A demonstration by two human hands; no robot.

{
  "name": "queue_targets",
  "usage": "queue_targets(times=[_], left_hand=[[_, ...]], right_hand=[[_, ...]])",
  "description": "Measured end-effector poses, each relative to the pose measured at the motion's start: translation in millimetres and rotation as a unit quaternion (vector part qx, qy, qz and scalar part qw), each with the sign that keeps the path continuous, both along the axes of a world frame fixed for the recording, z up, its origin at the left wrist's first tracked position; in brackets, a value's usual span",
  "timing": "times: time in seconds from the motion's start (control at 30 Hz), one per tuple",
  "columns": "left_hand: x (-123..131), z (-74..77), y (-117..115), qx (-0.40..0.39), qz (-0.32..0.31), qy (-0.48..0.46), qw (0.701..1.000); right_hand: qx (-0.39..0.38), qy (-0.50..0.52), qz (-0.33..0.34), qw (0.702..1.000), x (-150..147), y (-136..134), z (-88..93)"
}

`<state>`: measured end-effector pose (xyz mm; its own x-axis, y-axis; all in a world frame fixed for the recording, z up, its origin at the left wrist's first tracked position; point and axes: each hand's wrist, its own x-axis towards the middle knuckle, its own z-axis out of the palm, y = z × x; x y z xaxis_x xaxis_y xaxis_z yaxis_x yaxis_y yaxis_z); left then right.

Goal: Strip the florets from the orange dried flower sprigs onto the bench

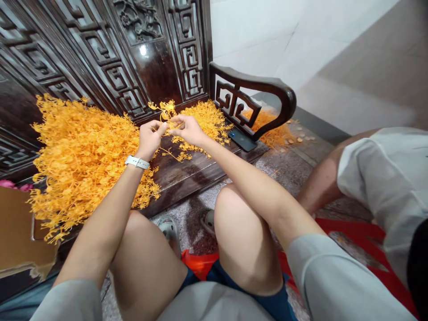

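Observation:
Above the dark wooden bench, my left hand [151, 137] and my right hand [187, 129] meet with fingertips pinched. Between them is a yellow-orange artificial flower sprig [166, 109], its curled florets rising above my fingers. The part of its stem inside the pinch is mostly hidden. To the left of my left hand, a large heap of the same yellow-orange sprigs [87, 156] covers the bench. A smaller pile of sprigs [205, 119] lies just behind and right of my right hand. One loose sprig [174, 154] rests on the wood below my hands.
The wooden bench [190, 171] has a carved back and a curved armrest [267, 84]. Beside the armrest lies a dark phone [242, 139]. More orange pieces [274, 129] are on the floor beyond. A cardboard box [23, 227] stands left; another person's leg [324, 178] is at right.

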<state>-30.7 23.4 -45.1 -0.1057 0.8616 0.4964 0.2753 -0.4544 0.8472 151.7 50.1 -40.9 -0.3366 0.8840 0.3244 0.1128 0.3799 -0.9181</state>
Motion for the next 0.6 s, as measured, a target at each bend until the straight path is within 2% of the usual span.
queue_targets(times=[0.43,0.6], left_hand=[[-5.9,-2.9,3.9,0.006,0.017,0.020,1.000],[-5.1,2.1,3.4,-0.043,0.062,-0.005,0.997]], right_hand=[[0.006,0.008,-0.035,0.999,2.3,5.6,-2.2],[-0.034,0.034,-0.028,0.998,0.8,-2.8,4.3]])
